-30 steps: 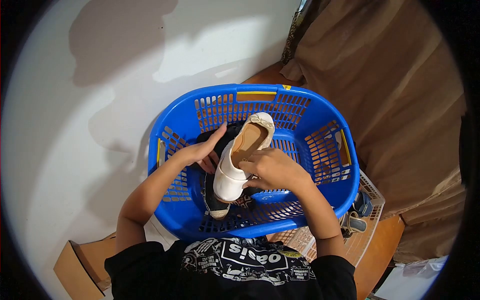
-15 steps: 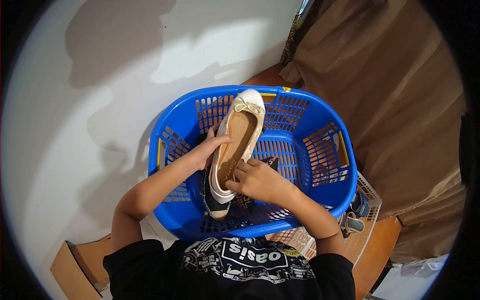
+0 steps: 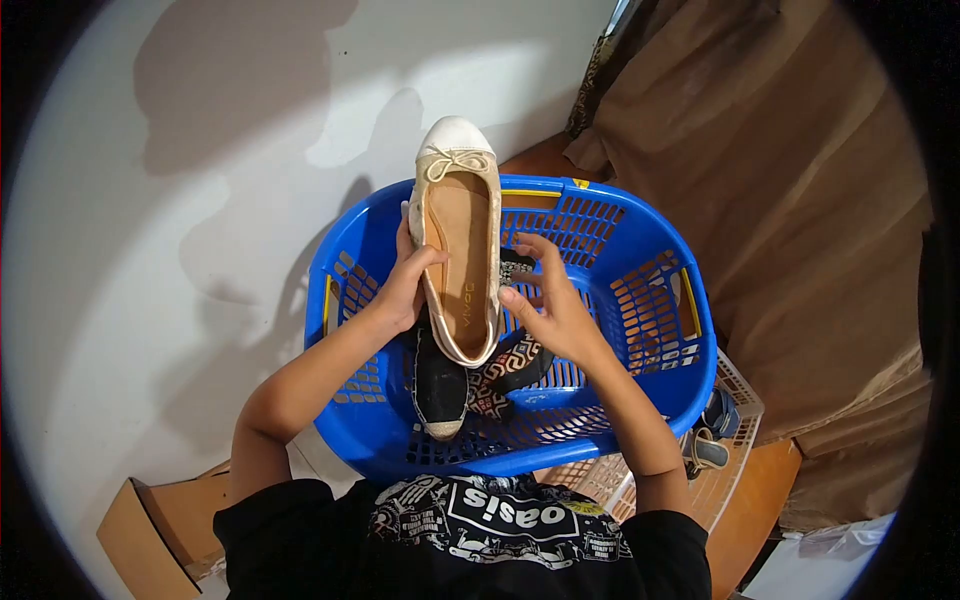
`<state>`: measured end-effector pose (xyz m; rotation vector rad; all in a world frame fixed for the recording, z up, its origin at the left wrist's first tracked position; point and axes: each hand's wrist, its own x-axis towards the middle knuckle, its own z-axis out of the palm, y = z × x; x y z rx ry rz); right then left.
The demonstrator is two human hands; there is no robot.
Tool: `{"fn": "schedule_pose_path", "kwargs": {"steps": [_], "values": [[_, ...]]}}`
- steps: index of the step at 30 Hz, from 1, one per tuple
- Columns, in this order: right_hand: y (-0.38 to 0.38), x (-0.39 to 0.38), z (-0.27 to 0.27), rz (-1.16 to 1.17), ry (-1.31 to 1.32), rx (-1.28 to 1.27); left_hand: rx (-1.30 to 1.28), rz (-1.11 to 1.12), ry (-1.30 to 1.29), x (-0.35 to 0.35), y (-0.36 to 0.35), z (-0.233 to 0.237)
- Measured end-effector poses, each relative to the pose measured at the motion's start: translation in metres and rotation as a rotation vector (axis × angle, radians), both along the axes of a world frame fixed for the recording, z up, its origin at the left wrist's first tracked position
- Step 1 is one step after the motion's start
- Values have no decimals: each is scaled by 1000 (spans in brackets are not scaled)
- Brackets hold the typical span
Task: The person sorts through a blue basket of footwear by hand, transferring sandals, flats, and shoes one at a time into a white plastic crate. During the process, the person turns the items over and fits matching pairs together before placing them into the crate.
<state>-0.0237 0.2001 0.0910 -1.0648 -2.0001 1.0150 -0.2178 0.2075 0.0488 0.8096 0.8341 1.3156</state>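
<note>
My left hand [image 3: 408, 283] grips a cream ballet flat [image 3: 466, 262] by its left side, thumb over the inner edge. The flat has a white toe cap and a bow, and its toe points away from me. Close to the flat's right side, my right hand [image 3: 550, 305] has its fingers apart and holds nothing. Below the flat, inside the blue laundry basket [image 3: 660, 420], lies a black espadrille [image 3: 440, 385] with a woven toe edge. Beside it is a black shoe with an orange and white pattern [image 3: 500, 380], partly hidden by the flat.
A white wall [image 3: 230, 200] rises at the left, and a brown curtain [image 3: 760, 220] hangs at the right. A white rack [image 3: 738, 440] holding shoes, one a grey sandal [image 3: 710, 453], stands at the basket's right. A cardboard box [image 3: 150, 530] sits at the lower left.
The flat has been lifted up and to the left, turning more upright in view. My right hand has let go of its heel and opened beside it, uncovering more of the patterned shoe.
</note>
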Motion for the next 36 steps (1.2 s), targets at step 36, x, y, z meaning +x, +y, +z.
{"fn": "schedule_pose_path", "kwargs": {"steps": [36], "values": [[13, -4, -47, 174, 352, -322, 14, 130, 69, -1, 9, -24]]}}
